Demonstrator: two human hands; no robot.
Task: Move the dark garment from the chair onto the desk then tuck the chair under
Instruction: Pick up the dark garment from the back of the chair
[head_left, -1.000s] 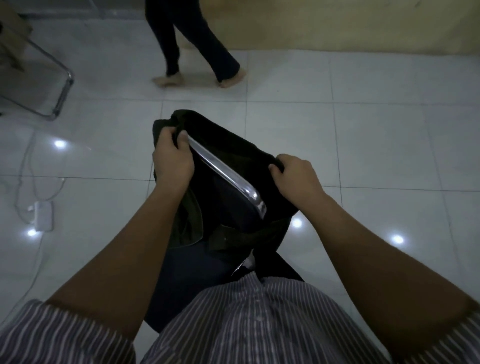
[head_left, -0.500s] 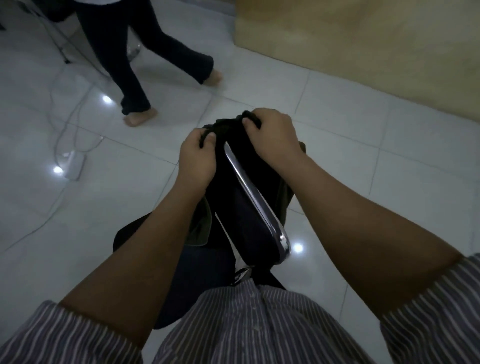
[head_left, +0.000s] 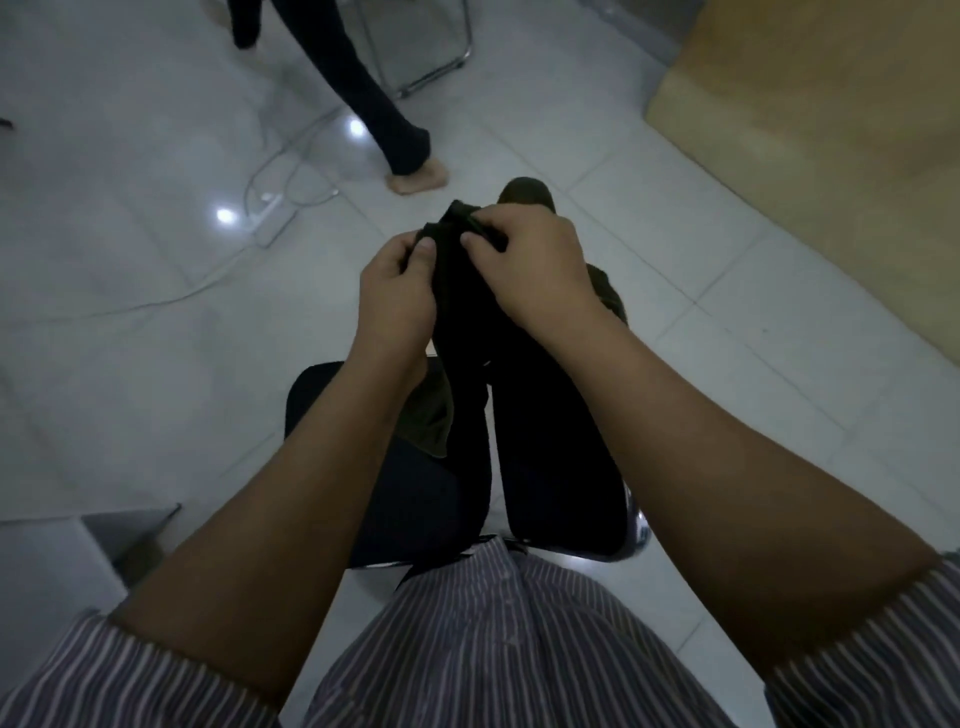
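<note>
Above the chair (head_left: 410, 499), both hands now together, gripping the dark garment (head_left: 467, 332).

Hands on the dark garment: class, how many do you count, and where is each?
2. The left hand pinches the dark garment at its top left; the right hand grips it at the top right. None hidden.

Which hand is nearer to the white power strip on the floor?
The left. The left hand grips the dark garment on the side toward the power strip; the right hand grips it on the far side, farther away.
</note>
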